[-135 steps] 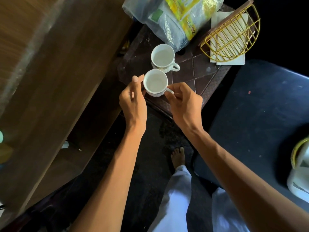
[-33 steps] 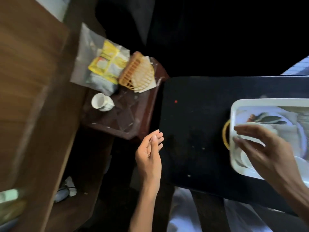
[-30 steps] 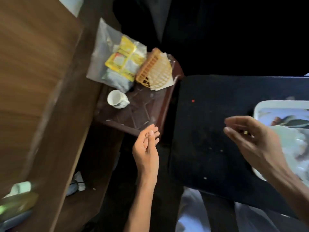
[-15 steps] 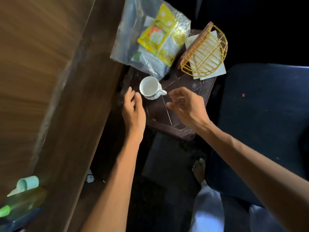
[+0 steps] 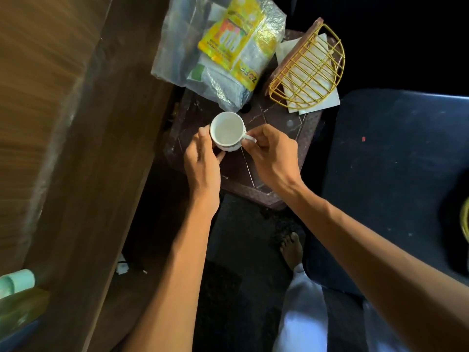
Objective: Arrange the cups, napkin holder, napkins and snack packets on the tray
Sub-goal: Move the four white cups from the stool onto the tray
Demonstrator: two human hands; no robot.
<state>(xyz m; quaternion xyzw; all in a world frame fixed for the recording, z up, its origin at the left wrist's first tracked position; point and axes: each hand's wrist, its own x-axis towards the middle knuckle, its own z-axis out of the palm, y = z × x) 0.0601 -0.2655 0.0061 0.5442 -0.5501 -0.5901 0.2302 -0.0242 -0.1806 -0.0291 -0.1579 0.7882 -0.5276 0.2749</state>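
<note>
**Both hands close on white cup atop small brown table**

A dim room seen from above: a dark floor (image 5: pixel 228 250) runs between a wooden cabinet (image 5: pixel 63 123) at 9 o'clock and a dark blue surface (image 5: pixel 393 174) at 3 o'clock. Nearest the camera, at 6 o'clock, white trouser legs (image 5: pixel 302 313) and a bare foot (image 5: pixel 291 247) stand on the floor, and two bare forearms reach up toward the centre of the frame. A pale green bottle cap (image 5: pixel 17 282) shows at 8 o'clock on the cabinet's edge.

Just above centre, a small brown table (image 5: pixel 266 179) carries the task's items. The left hand (image 5: pixel 203 161) cups the left side of a white cup (image 5: pixel 227 130), fingers wrapped against its wall. The right hand (image 5: pixel 271 153) pinches the cup's handle, which points toward 3 o'clock. Both hands are grasping the cup, which is upright and looks empty; whether its base touches the tabletop cannot be told.

Beyond it, at 12 o'clock, a clear plastic bag of snack packets (image 5: pixel 228 47) lies on the table's far edge, a yellow packet uppermost. At 1 o'clock a gold wire napkin holder (image 5: pixel 309 69) lies tipped on its side over white napkins (image 5: pixel 327 99), beside the bag. A sliver of yellow rim (image 5: pixel 464 222) shows at the frame's right edge, at 3 o'clock.
</note>
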